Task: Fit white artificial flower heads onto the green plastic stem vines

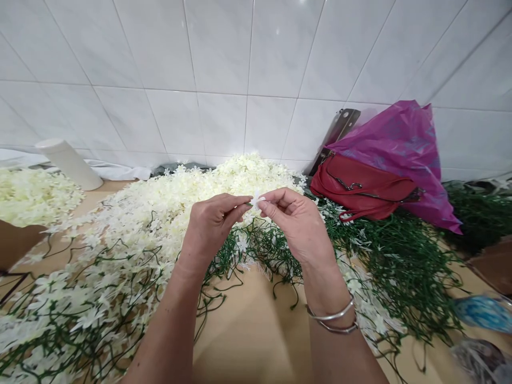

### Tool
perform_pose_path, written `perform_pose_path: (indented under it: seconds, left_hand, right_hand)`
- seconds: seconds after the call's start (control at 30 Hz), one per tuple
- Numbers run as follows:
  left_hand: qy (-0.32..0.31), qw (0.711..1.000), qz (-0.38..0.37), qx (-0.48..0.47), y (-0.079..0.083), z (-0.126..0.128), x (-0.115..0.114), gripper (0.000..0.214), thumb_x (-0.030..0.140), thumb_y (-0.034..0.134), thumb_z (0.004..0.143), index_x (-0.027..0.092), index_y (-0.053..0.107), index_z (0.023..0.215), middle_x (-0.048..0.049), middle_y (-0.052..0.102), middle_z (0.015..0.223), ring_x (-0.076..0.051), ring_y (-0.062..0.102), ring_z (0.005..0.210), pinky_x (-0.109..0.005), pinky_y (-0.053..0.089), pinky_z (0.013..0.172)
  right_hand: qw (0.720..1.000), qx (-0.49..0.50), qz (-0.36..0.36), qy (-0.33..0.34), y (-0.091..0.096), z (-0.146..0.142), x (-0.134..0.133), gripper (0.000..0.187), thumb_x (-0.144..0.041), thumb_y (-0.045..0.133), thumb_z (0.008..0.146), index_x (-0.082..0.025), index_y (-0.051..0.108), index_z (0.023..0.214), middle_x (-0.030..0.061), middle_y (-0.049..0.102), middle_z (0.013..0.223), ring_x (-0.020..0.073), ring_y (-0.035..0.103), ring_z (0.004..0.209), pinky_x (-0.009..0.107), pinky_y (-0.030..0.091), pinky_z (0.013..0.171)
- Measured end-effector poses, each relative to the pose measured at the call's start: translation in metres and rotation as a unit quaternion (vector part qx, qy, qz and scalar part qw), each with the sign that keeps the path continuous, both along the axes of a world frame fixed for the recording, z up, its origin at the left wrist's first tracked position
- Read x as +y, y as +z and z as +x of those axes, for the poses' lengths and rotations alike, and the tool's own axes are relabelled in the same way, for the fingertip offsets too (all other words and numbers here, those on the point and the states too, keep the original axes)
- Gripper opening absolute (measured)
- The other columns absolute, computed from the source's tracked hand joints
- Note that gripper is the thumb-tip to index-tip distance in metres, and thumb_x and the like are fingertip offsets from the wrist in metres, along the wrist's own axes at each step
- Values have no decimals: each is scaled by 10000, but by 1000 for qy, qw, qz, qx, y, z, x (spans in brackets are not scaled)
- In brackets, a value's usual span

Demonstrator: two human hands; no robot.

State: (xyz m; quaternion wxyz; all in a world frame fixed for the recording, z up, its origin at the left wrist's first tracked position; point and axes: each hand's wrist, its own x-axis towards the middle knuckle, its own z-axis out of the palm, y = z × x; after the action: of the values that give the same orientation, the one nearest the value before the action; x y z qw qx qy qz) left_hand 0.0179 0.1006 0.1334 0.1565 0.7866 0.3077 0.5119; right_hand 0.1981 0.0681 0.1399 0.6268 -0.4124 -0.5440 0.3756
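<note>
A small white artificial flower (257, 199) is held up between my two hands, above the table. My left hand (214, 221) is closed in a pinch at the flower's left side, where a bit of green shows at the fingertips. From the other side, the thumb and forefinger of my right hand (296, 221) grip the flower by its petals. Behind the hands lies a heap of loose cream-white blossoms (248, 170). Below them a bundle of green plastic stems (228, 250) spreads over the table. Finished-looking white flowers on green stems (92, 314) cover the left side.
A red handbag (360, 184) and a purple plastic bag (408, 144) rest against the tiled wall (224, 48) at right. More green stems (400, 261) lie in front of them. A white cylinder (70, 162) stands at the back left. Wooden tabletop (248, 330) shows between my forearms.
</note>
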Motion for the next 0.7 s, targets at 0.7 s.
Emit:
perform_pose_path:
  seconds: [0.7]
  left_hand:
    - [21, 999, 23, 22, 7, 1, -7, 171, 167, 724, 952, 177, 823, 1090, -40, 801, 888, -118, 693, 724, -249, 551, 677]
  right_hand:
    - [976, 136, -139, 99, 0, 5, 3, 344, -421, 1011, 556, -239, 790, 747, -10, 696, 804, 144, 606, 783, 333, 512, 869]
